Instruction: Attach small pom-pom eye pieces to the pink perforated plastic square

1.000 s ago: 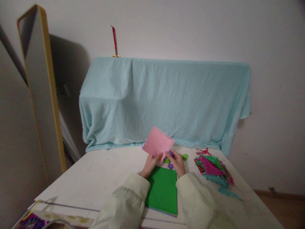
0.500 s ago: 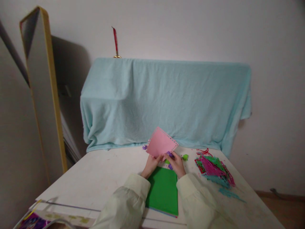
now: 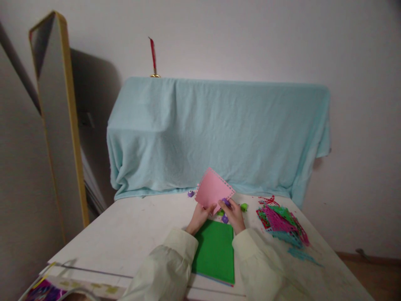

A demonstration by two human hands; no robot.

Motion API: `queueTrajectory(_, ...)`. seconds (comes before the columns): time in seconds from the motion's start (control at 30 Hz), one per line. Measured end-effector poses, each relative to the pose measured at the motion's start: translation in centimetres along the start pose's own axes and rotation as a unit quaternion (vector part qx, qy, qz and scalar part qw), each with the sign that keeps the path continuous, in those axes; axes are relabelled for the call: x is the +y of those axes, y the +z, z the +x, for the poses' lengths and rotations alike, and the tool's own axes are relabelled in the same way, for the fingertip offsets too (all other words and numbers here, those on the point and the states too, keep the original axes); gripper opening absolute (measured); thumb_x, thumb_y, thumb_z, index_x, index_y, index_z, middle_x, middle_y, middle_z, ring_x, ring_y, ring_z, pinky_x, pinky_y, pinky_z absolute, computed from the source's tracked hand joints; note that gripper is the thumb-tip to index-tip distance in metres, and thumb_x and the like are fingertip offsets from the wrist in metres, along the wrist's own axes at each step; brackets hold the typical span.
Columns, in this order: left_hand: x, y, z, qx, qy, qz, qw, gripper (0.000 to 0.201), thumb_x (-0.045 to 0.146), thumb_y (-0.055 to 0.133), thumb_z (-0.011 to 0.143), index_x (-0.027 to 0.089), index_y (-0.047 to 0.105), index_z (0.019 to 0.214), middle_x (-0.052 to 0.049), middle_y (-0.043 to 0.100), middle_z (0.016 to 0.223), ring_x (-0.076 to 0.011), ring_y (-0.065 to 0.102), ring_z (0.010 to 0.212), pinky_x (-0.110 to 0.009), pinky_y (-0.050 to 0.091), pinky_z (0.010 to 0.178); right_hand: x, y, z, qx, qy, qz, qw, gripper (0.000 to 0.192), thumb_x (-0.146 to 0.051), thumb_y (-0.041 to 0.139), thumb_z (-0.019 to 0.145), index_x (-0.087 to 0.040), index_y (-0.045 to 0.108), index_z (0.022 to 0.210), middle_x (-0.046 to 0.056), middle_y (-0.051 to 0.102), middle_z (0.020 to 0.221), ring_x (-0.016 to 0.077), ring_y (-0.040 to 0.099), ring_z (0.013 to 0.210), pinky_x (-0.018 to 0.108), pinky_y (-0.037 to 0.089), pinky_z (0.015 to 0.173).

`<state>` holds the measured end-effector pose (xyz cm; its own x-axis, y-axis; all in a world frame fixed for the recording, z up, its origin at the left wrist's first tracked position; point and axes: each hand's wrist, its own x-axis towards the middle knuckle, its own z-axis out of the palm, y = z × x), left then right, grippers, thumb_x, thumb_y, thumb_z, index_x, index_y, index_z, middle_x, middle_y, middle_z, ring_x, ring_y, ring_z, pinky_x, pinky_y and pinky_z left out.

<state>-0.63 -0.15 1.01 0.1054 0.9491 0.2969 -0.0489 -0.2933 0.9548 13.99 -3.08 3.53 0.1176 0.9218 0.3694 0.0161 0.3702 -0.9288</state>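
Observation:
A pink sheet (image 3: 213, 188) with rows of small holes along its edges is held up over the table, tilted corner-up. My left hand (image 3: 199, 217) pinches its lower left part between thumb and fingers. Closed on a small purple craft punch (image 3: 226, 202) at the sheet's lower right edge is my right hand (image 3: 234, 216). Just below the hands lies a stack of green sheets (image 3: 214, 251). Another purple punch (image 3: 224, 219) and a partly hidden green one rest between my hands. Further out are a green punch (image 3: 244, 207) and a purple punch (image 3: 191, 194).
To the right lies a pile of perforated scraps (image 3: 282, 223) in pink, green, red and blue. Blue strips (image 3: 302, 256) lie near it. A light blue cloth (image 3: 219, 133) hangs behind the white table (image 3: 140, 234). A tall framed mirror (image 3: 59, 125) leans at the left.
The pink sheet has shifted slightly to the right and turned a little in my hands. Both hands keep their hold, and the table items stay put.

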Motion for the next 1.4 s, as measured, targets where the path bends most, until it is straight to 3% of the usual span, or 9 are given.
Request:
queueTrajectory(0.33,-0.4,0.0,0.0,-0.003,0.015,0.007,1.000,0.036,0.047,0.066,0.074,0.012,0.061,0.078,-0.002,0.060,0.063,-0.0132,0.053,0.057,-0.024,0.042,0.059,-0.2,0.1,0.0,-0.002,0.013,0.030,0.999,0.046,-0.056,0.070,0.066,-0.015,0.067,0.087,0.005,0.063,0.076,0.0213,0.058,0.075,0.030,0.047,0.068)
queueTrajectory(0.73,-0.7,0.0,0.0,-0.018,0.016,0.010,1.000,0.037,0.048,0.064,0.076,0.012,0.061,0.080,-0.002,0.061,0.062,-0.0123,0.052,0.054,-0.023,0.042,0.056,0.2,-0.1,0.0,0.018,-0.009,-0.013,1.000,0.040,-0.054,0.070,0.066,-0.015,0.064,0.073,0.001,0.059,0.066,0.0160,0.053,0.063,0.026,0.041,0.059)
queueTrajectory(0.87,-0.7,0.0,0.0,-0.018,0.021,0.001,1.000,0.036,0.047,0.065,0.075,0.011,0.062,0.082,-0.006,0.065,0.073,-0.0154,0.058,0.066,-0.025,0.047,0.064,0.5,-0.3,0.0,0.020,-0.019,-0.024,0.999,0.036,-0.051,0.070,0.069,-0.016,0.062,0.070,0.000,0.058,0.065,0.0152,0.052,0.062,0.026,0.040,0.060)
queueTrajectory(1.07,-0.8,-0.1,0.2,-0.022,0.026,-0.013,0.999,0.041,0.043,0.067,0.074,0.011,0.061,0.100,-0.009,0.068,0.095,-0.0202,0.061,0.089,-0.030,0.049,0.079,0.8,-0.4,0.0,0.020,-0.018,-0.030,0.999,0.035,-0.049,0.068,0.071,-0.016,0.061,0.067,0.001,0.058,0.066,0.0148,0.050,0.062,0.025,0.039,0.058)
queueTrajectory(1.27,-1.1,0.0,0.0,-0.046,-0.001,-0.003,0.999,0.042,0.044,0.068,0.073,0.010,0.062,0.097,-0.008,0.069,0.080,-0.0197,0.063,0.074,-0.029,0.051,0.069,0.8,-0.6,-0.1,0.050,-0.025,-0.033,0.998,0.040,-0.055,0.070,0.066,-0.016,0.061,0.063,0.002,0.058,0.063,0.0170,0.051,0.062,0.026,0.039,0.056)
queueTrajectory(1.4,-0.9,0.2,-0.1,-0.036,0.007,-0.026,0.999,0.044,0.043,0.070,0.071,0.011,0.062,0.101,-0.011,0.069,0.096,-0.0227,0.064,0.088,-0.032,0.051,0.078,1.0,-0.7,0.0,0.047,-0.012,-0.024,0.999,0.040,-0.055,0.069,0.067,-0.016,0.061,0.063,0.002,0.058,0.064,0.0173,0.051,0.063,0.026,0.039,0.055)
